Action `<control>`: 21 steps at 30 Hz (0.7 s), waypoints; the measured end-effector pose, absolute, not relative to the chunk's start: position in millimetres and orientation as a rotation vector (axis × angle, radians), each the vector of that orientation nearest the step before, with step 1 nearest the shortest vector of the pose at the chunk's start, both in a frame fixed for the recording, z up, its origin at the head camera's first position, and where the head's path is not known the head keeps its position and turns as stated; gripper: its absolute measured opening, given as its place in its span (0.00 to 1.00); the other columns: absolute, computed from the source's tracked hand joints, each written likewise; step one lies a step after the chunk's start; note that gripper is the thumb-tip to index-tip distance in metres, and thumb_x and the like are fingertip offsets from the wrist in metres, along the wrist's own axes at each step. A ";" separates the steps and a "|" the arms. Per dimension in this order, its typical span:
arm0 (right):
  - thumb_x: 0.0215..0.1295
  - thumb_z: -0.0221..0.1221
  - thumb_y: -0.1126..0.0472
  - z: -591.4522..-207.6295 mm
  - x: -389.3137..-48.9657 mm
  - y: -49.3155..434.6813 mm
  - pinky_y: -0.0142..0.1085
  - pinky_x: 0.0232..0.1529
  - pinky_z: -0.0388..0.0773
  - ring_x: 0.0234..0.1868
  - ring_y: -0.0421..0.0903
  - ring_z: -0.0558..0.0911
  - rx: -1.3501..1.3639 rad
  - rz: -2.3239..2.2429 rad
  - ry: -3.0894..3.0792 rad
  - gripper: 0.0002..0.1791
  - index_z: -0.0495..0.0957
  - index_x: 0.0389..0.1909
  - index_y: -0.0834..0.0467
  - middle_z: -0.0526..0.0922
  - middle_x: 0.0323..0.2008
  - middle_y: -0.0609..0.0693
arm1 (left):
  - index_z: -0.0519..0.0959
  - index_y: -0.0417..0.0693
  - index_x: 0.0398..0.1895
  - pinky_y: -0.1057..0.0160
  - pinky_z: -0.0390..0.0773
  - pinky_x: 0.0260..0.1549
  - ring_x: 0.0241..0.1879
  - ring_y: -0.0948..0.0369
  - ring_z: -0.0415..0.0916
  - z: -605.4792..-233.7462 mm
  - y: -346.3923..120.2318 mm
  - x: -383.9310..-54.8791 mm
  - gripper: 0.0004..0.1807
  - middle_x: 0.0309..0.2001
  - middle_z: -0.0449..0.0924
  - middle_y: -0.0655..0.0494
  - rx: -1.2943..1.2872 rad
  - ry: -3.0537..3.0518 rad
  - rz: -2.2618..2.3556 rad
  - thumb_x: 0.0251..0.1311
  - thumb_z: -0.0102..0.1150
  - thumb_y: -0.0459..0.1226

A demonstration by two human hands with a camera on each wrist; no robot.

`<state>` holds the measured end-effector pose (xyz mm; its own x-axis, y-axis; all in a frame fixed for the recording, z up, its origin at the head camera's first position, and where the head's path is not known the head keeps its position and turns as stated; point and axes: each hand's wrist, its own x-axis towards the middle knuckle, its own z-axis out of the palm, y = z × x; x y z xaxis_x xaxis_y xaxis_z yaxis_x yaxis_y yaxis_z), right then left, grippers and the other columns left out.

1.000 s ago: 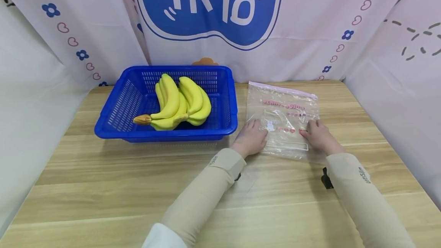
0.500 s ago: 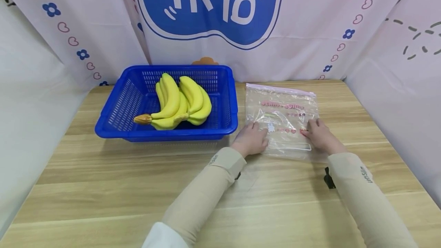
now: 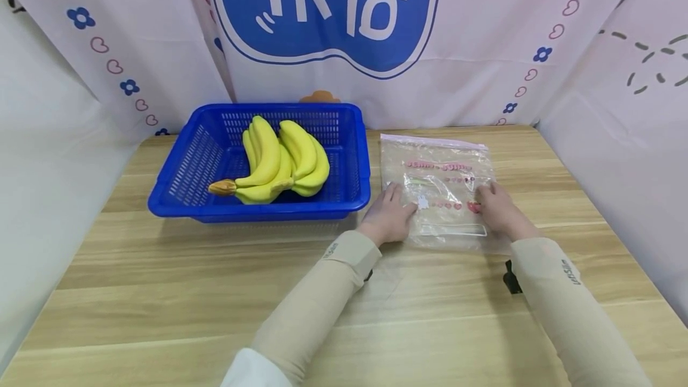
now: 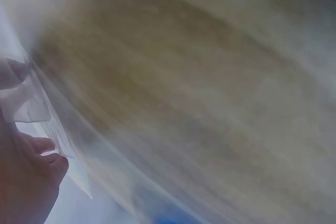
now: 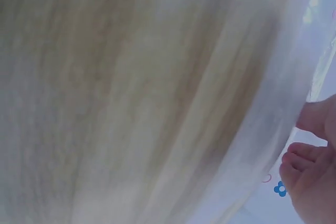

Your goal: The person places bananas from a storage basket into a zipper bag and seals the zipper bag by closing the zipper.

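Note:
A clear zip bag (image 3: pixel 446 193) with pink lettering and a lilac zip strip lies spread out on the right half of the view, its zip side farthest from me. My left hand (image 3: pixel 388 215) grips the bag's left side, and the thumb reaches over the printed rabbit. At the opposite side, my right hand (image 3: pixel 500 212) pinches the plastic near the pink print. In the left wrist view, clear film runs by the curled fingers (image 4: pixel 52 167). The right wrist view shows thumb and fingers (image 5: pixel 302 163) at the bag's edge, partly cut off by the frame.
A blue plastic basket (image 3: pixel 161 203) stands to the left of the bag, and two bunches of yellow bananas (image 3: pixel 263 163) lie in it. The wooden table (image 3: pixel 188 303) ends at a printed white curtain (image 3: pixel 467 88) behind, with white cloth at both sides.
The bag's zip edge has shifted slightly left and towards me, and the film's creases have changed. Both hands keep to its sides. The basket and bananas stay put.

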<state>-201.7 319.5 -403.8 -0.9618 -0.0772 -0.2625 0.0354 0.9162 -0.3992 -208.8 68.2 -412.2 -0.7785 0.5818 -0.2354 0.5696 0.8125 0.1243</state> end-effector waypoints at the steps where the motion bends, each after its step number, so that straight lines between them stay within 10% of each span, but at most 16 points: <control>1: 0.71 0.39 0.66 -403.6 -201.8 319.1 0.68 0.66 0.47 0.66 0.81 0.47 -0.041 -0.587 2.816 0.26 0.53 0.67 0.75 0.42 0.67 0.83 | 0.63 0.62 0.70 0.53 0.44 0.75 0.76 0.45 0.38 -413.0 68.3 -208.8 0.26 0.76 0.43 0.39 0.885 2.737 0.068 0.68 0.39 0.42; 21: 0.70 0.50 0.46 -408.5 -201.2 306.3 0.70 0.61 0.56 0.65 0.80 0.52 -0.036 -0.446 2.852 0.40 0.52 0.69 0.71 0.48 0.65 0.83 | 0.60 0.64 0.71 0.56 0.60 0.69 0.66 0.51 0.61 -411.9 66.3 -207.7 0.29 0.67 0.63 0.45 0.934 2.734 0.041 0.67 0.42 0.52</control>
<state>-201.2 306.3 -408.5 -0.9675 -0.0634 -0.2449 0.0144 0.9527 -0.3036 -207.7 66.3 -411.9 -0.7627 0.6056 -0.2273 0.5984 0.7940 0.1074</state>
